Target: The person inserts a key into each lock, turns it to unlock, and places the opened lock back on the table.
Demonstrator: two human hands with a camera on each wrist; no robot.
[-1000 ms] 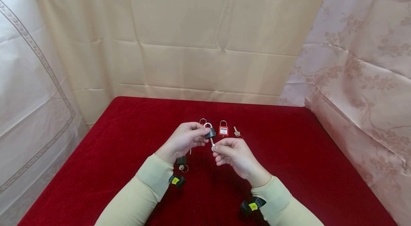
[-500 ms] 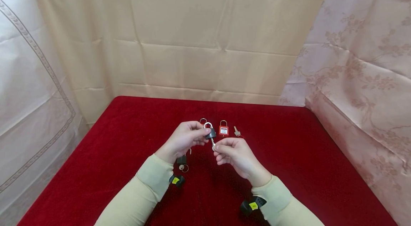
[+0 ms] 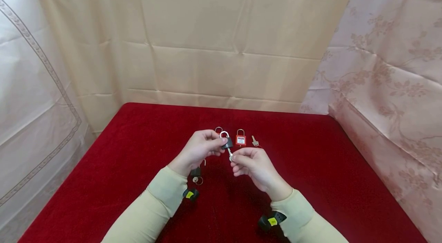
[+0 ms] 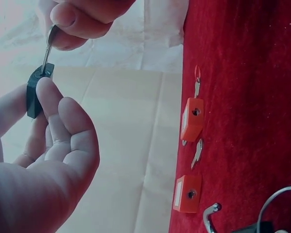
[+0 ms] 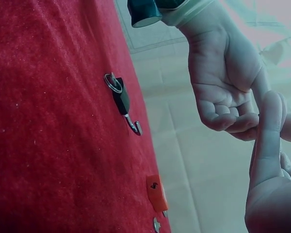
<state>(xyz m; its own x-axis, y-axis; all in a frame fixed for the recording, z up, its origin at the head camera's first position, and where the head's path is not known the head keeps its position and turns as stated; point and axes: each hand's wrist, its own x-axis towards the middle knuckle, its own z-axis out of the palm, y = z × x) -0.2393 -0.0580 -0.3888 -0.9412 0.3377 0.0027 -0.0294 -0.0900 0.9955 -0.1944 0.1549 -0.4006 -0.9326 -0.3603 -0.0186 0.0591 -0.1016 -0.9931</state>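
Padlock [image 3: 228, 143], dark with silver shackle [image 3: 224, 133]

The left hand [image 4: 51, 167] pinches a black padlock [image 4: 33, 97]; the right hand [image 4: 89, 19] holds a key [image 4: 47, 50] against its end face.

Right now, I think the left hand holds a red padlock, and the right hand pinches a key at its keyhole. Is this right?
Not quite: the padlock in the left hand is black, not red, as the left wrist view shows. The right hand does pinch a key at its keyhole.
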